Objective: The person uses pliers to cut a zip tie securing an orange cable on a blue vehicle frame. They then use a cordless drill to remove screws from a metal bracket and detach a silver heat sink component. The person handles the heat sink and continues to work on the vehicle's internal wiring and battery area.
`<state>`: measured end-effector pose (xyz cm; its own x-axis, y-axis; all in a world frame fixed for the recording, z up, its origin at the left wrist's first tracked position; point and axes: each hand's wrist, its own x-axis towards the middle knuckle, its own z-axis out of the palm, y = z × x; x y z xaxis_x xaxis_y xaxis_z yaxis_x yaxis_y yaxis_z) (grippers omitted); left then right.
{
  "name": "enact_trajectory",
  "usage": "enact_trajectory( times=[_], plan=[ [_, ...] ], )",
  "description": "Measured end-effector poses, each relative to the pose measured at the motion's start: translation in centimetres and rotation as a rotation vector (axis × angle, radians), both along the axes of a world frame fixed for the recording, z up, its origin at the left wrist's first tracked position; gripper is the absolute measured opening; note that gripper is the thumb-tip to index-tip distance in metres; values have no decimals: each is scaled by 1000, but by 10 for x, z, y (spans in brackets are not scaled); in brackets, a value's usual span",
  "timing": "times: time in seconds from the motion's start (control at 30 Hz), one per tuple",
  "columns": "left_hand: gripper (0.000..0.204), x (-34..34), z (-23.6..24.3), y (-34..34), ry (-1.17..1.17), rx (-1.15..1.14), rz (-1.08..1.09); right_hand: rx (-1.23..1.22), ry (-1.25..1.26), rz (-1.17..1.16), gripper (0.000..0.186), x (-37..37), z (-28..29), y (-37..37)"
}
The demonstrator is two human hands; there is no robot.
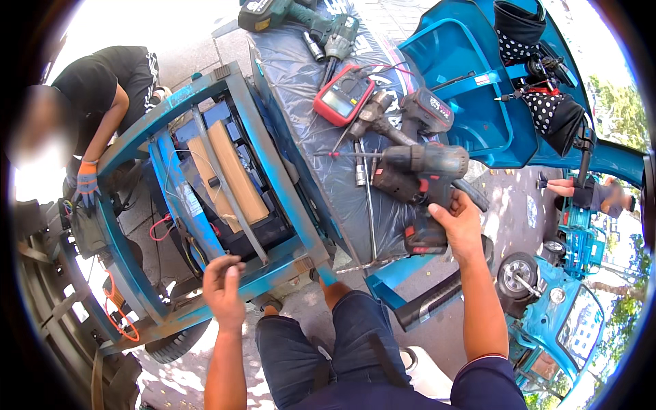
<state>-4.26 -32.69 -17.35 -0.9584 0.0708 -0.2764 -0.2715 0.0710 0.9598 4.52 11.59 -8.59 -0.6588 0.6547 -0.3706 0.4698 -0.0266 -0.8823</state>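
My right hand is closed round the handle of a cordless drill, its long bit pointing left. The drill is over a black plastic-covered surface, among other tools. My left hand hovers by the near edge of a blue metal frame, fingers loosely curled, with nothing visible in it. Inside the frame lie a wooden block and dark batteries. Near the drill are a hammer, a red multimeter and a second power tool.
A green impact wrench lies at the far end of the covered surface. At the left a person with a gloved hand bends by the frame. An orange cable hangs there. Blue vehicles stand at the right, with another person beyond.
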Motion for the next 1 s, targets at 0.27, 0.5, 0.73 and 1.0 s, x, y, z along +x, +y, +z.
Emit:
enact_trajectory(
  times=[0.27, 0.5, 0.73, 1.0],
  plan=[
    [44, -78, 43, 208, 263, -334, -444, -304, -73, 13, 27, 9, 49, 3],
    [41, -93, 32, 263, 179, -435, -498, -418, 256, -80, 52, 63, 83, 1],
    [54, -40, 106, 258, -245, 403, -456, -796, 432, -147, 60, 81, 58, -19],
    [22, -2, 150, 287, -429, 949, -129, -749, 344, 81, 14, 75, 30, -102]
  ],
)
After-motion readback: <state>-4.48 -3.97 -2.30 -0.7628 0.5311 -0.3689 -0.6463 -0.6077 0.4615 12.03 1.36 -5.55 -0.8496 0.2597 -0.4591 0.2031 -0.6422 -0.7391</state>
